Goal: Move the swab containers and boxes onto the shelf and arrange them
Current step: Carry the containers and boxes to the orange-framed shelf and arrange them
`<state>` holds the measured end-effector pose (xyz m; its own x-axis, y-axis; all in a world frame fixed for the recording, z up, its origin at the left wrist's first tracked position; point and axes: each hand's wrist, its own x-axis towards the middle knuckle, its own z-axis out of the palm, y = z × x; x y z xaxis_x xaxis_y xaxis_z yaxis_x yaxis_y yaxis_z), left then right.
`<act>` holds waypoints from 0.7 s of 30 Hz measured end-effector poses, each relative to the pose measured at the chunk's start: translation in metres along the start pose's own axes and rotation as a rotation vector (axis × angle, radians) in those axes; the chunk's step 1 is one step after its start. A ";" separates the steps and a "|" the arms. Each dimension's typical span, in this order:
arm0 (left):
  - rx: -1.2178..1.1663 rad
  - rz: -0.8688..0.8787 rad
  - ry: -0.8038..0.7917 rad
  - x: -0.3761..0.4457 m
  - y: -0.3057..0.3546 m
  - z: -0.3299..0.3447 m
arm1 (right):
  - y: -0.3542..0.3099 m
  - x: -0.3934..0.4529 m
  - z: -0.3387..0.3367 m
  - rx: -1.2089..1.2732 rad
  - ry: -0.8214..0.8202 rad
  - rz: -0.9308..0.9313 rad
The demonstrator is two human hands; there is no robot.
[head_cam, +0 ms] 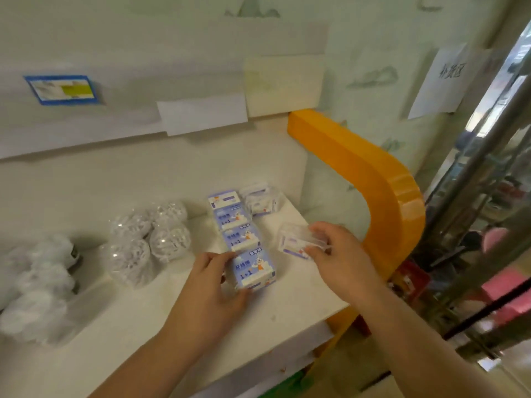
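Note:
On the white shelf (287, 317) a row of blue-and-white swab boxes runs from front to back. My left hand (212, 285) grips the front box (254, 270) from its left side and below. Behind it stand two more boxes (240, 235) and a back box (224, 200). To the right my right hand (339, 251) pinches a clear flat swab container (301, 239) held just above the shelf. Another clear container (260, 200) sits at the back right. Several round clear tubs of white swabs (169, 239) stand to the left of the boxes.
White fluffy packs (37, 282) crowd the shelf's left end. An orange curved frame (382, 191) borders the shelf on the right, with the wall behind. Paper labels (201, 113) hang from the shelf above. Metal rails (474, 168) stand at far right.

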<state>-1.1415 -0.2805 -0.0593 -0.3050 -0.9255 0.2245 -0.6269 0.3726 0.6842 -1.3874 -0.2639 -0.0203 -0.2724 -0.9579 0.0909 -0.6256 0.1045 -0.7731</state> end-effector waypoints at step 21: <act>0.112 -0.122 0.234 0.008 0.005 0.035 | 0.017 0.117 0.077 0.012 -0.059 -0.151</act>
<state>-1.1719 -0.2837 -0.0782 -0.0565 -0.9496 0.3082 -0.7278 0.2505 0.6384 -1.3735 -0.3952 -0.0712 -0.1320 -0.9766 0.1697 -0.6471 -0.0448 -0.7611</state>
